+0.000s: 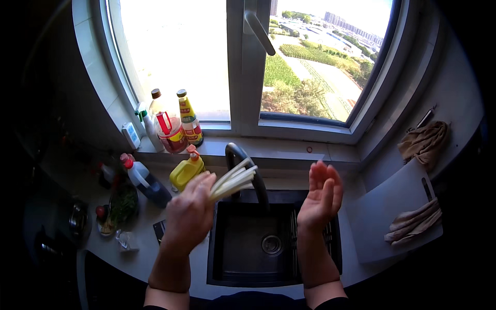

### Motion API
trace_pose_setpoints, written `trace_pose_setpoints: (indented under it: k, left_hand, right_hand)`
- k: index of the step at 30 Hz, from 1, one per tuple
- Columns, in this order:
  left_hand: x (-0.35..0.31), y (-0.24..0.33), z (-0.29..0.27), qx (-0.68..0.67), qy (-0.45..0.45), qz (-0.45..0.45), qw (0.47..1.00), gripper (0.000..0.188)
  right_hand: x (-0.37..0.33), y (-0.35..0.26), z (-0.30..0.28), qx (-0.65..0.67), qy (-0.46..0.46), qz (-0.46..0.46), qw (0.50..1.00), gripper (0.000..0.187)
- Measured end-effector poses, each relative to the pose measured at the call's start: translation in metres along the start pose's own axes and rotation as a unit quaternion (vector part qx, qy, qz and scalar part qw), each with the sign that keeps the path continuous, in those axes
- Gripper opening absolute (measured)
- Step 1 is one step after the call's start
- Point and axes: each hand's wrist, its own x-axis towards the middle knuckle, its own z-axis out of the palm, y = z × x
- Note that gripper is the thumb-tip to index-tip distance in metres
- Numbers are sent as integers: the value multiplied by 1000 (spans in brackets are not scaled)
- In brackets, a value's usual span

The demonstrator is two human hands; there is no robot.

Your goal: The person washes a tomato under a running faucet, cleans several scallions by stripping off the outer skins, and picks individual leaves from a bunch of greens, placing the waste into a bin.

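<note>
My left hand [190, 214] is closed around a bunch of pale, whitish stalks [235, 182]. Their cut-looking ends fan out to the right, in front of the dark curved faucet [262, 191]. The rest of the bunch is hidden by my fist, and I cannot tell the plant's kind. On the other side, my right hand [321, 199] is raised over the right part of the black sink [219, 281]. Its fingers point up, slightly cupped, with nothing in them. A round drain [272, 245] shows in the basin between my forearms.
A yellow pump bottle [186, 172] and a blue-and-white jug [147, 181] stand left of the sink. Several bottles, among them a red-labelled one [173, 138], line the windowsill. At right are a white cutting board [382, 206], a cloth [415, 222] and a brown rag [424, 143].
</note>
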Motion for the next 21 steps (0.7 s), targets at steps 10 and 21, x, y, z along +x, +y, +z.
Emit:
trace_pose_setpoints:
  k: [10, 21]
  left_hand:
    - [-184, -13, 178, -198, -404, -256, 856, 26]
    - [-102, -85, 203, 204, -187, -97, 956, 59]
  right_hand:
    - [-233, 45, -84, 14, 74, 683, 727, 31]
    - [-185, 125, -95, 45, 231, 656, 717, 27]
